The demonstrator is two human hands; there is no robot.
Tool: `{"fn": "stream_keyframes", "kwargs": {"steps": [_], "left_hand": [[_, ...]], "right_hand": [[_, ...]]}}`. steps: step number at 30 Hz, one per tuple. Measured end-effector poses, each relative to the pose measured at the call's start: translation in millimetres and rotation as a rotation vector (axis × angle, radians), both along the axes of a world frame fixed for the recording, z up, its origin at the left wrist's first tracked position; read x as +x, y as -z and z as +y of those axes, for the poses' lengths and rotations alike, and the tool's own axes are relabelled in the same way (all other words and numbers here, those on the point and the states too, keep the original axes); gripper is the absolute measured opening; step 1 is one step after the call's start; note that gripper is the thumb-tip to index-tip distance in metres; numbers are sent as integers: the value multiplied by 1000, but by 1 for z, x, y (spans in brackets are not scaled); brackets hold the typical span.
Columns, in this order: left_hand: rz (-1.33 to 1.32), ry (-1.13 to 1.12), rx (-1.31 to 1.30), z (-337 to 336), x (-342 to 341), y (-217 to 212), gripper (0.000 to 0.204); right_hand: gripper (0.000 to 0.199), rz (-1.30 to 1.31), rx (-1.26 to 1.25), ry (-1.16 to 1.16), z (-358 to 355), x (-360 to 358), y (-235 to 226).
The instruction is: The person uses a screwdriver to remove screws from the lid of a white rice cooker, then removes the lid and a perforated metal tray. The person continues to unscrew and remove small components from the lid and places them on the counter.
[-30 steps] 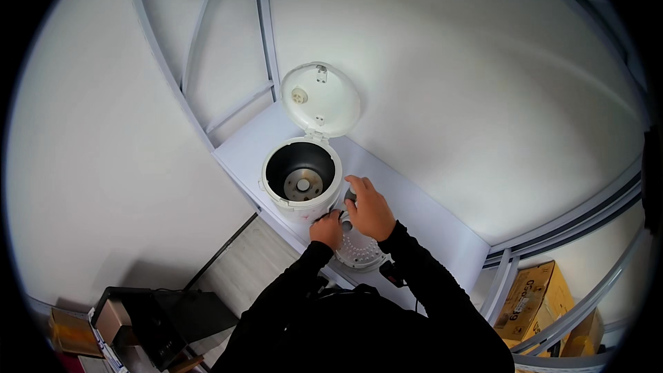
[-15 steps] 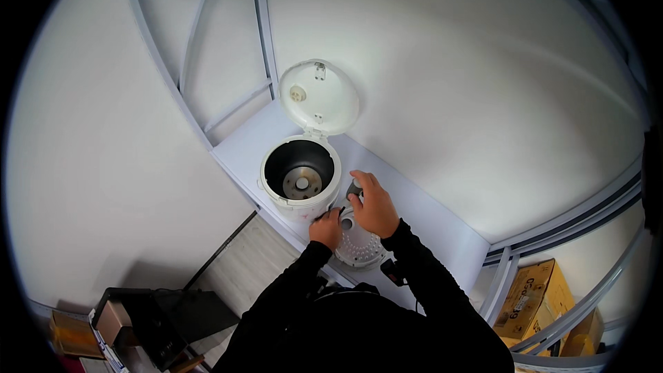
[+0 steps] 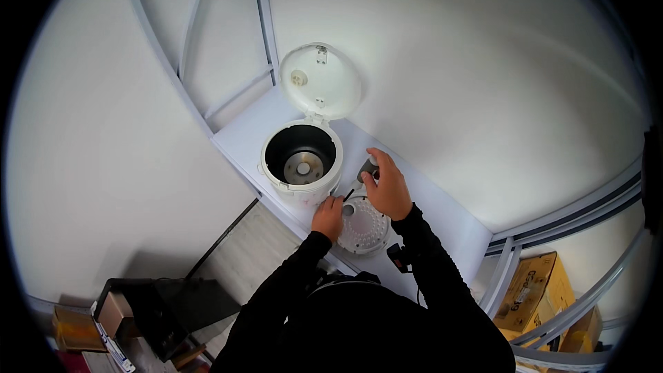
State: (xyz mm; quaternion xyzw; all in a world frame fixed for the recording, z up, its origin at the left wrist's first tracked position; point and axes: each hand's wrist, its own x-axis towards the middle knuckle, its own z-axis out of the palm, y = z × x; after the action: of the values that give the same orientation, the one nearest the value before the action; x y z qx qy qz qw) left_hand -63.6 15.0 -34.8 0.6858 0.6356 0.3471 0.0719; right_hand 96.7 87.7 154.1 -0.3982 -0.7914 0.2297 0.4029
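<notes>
Gripping a small grey part [image 3: 369, 166], the right hand [image 3: 388, 189] hovers just beside the open white rice cooker [image 3: 302, 166]. Left hand [image 3: 327, 216] pinches the rim of a round perforated white plate [image 3: 364, 228] lying on the white shelf [image 3: 449, 217]. The cooker's lid [image 3: 320, 81] stands raised behind.

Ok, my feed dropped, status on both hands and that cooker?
Left hand on round perforated plate. Right hand gripping small grey part. Rice cooker lid open, pot empty.
</notes>
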Motion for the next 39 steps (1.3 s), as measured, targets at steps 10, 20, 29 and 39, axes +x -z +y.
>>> {"fn": "stream_keyframes", "kwargs": {"steps": [10,20,29,39], "left_hand": [[-128,29,-28,5,-5,-11,26],[-116,-51,3,0,0,-20,11],[-114,-54,-35,-1,1,-17,12],[-64,-75,-19,-15,-3,-20,34]], "right_hand": [[49,27,-34,12,-4,9,-7],[48,24,-39,-7,-6,16,-8],[48,20,-51,-32,-8,16,-5],[47,7,-5,-34,-16,15,-13]]}}
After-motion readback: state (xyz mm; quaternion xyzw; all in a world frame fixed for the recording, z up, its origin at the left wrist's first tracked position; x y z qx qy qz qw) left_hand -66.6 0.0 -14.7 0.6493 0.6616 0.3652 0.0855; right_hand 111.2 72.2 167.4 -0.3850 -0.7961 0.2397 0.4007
